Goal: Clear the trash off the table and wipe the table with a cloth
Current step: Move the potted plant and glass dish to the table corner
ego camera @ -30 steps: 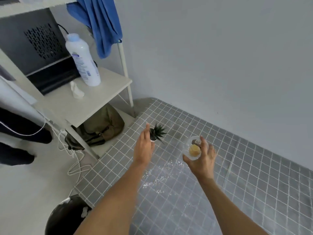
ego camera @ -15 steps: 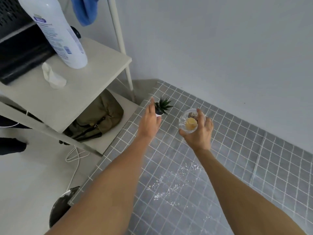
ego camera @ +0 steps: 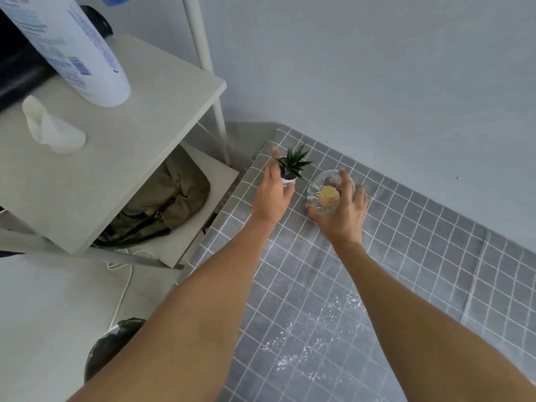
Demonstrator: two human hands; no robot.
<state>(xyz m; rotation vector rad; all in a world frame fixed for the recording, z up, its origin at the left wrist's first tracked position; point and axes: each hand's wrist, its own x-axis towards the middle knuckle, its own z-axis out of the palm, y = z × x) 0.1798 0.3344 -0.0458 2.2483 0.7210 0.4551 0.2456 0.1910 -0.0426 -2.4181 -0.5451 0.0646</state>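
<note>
Grey checked table [ego camera: 406, 256], shelf [ego camera: 121, 158] beside, bottle [ego camera: 78, 47], olive bag [ego camera: 171, 198] underneath

A table [ego camera: 406, 256] in a grey cloth with a white grid carries a small potted plant [ego camera: 292, 166] at the left hand [ego camera: 271, 195] and a glass bowl [ego camera: 324, 192] under the right hand's [ego camera: 342, 216] fingers. White crumbs [ego camera: 313, 338] lie scattered nearer than both hands. Left of the left hand, a white shelf [ego camera: 139, 146] bears a white bottle [ego camera: 75, 44] and a small white object [ego camera: 49, 129].
</note>
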